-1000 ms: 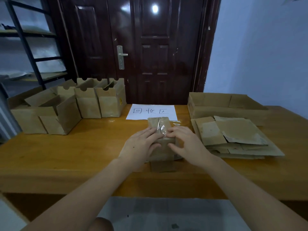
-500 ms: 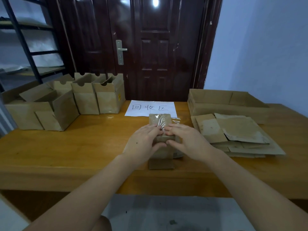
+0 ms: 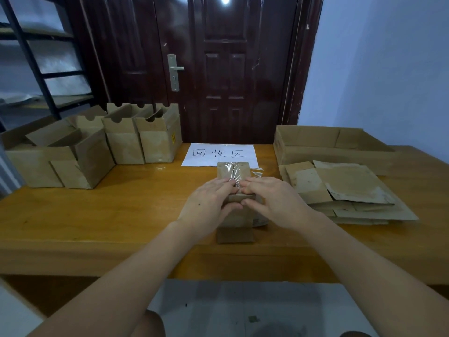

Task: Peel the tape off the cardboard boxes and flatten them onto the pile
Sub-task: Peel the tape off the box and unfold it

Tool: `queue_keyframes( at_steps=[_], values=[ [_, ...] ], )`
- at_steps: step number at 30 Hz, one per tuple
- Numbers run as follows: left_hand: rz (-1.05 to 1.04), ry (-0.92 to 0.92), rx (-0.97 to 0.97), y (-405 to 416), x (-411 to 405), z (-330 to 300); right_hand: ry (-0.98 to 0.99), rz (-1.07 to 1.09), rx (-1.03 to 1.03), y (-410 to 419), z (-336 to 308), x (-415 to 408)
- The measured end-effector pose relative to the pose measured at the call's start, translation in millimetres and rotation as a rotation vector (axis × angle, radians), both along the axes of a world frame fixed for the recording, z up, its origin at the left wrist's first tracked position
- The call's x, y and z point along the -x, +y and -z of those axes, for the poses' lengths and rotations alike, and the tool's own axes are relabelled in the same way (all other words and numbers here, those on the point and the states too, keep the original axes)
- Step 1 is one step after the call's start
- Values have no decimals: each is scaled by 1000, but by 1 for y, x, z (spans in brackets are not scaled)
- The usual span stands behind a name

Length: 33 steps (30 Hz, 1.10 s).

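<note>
From the head camera I look down at my two hands meeting over a small cardboard box (image 3: pixel 233 170) that sits on the wooden tabletop (image 3: pixel 121 215) straight ahead of me. My left hand (image 3: pixel 209 205) is curled round the box's left side, thumb tucked under its near edge and fingers (image 3: pixel 227 182) bent over the top. My right hand (image 3: pixel 274 203) mirrors it on the right side, fingers (image 3: pixel 249 183) curled down onto the top and thumb pressing at the near face. Between the two sets of fingertips runs a strip of clear tape (image 3: pixel 232 172), crinkled and shiny, lying along the box's top away from me; whether I have an end of it pinched I cannot tell. A loose cardboard flap (image 3: pixel 235 234) hangs from the box toward me, below my thumbs. Just beyond my fingers lies a white sheet of paper (image 3: pixel 220 154) with handwritten characters. To the right of my right hand, near but apart, is the pile of flattened cardboard (image 3: pixel 349 190), and beyond it an open shallow carton (image 3: pixel 328 144). Well off to the left of my left hand stands a row of upright opened boxes (image 3: pixel 143 139), with a larger opened box (image 3: pixel 56 159) further left. A dark door (image 3: pixel 218 69) stands behind the tabletop.
</note>
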State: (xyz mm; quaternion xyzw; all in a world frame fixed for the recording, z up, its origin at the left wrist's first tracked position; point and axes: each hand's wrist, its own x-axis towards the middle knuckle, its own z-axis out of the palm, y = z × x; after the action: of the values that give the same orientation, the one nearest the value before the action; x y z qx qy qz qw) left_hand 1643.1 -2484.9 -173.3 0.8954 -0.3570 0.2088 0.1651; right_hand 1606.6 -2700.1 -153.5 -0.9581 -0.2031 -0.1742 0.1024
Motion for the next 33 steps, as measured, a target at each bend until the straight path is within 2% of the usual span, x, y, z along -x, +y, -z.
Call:
queue_keyframes(
  at_steps=[12, 17, 24, 33],
  values=[
    [-5, 5, -2, -1, 1, 0, 43, 29, -83, 6, -5, 5],
    [8, 1, 0, 2, -1, 1, 96, -11, -15, 3, -6, 14],
    [69, -8, 12, 4, -2, -3, -185, -193, 137, 4, 5, 10],
    [47, 68, 1, 7, -1, -2, -226, -132, 130, 18, 3, 14]
  ],
)
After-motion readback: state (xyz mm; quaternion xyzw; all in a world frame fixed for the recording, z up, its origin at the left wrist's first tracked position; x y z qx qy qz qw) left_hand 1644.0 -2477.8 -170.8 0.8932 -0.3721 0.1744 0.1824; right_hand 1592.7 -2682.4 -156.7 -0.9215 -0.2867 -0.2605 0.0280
